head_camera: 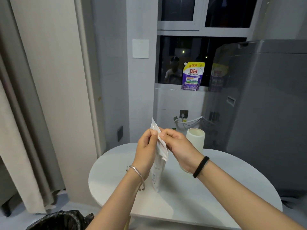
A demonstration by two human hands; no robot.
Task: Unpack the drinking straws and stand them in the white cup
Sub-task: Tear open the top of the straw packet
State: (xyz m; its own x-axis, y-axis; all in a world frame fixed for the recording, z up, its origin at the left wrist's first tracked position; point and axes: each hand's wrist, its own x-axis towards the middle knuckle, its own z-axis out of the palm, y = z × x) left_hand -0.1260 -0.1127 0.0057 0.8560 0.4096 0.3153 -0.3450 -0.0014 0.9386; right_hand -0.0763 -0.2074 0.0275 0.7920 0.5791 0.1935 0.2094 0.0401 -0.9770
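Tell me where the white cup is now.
In the head view the white cup stands on the round table, at its far edge, just behind the right hand.

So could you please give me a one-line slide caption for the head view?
Both hands, left and right, pinch the straw packet above the table, white cup behind.

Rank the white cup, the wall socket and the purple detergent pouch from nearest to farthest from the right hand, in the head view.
From the right hand:
1. White cup, on the table just right of the hand.
2. Wall socket, low on the wall behind.
3. Purple detergent pouch, up on the windowsill.
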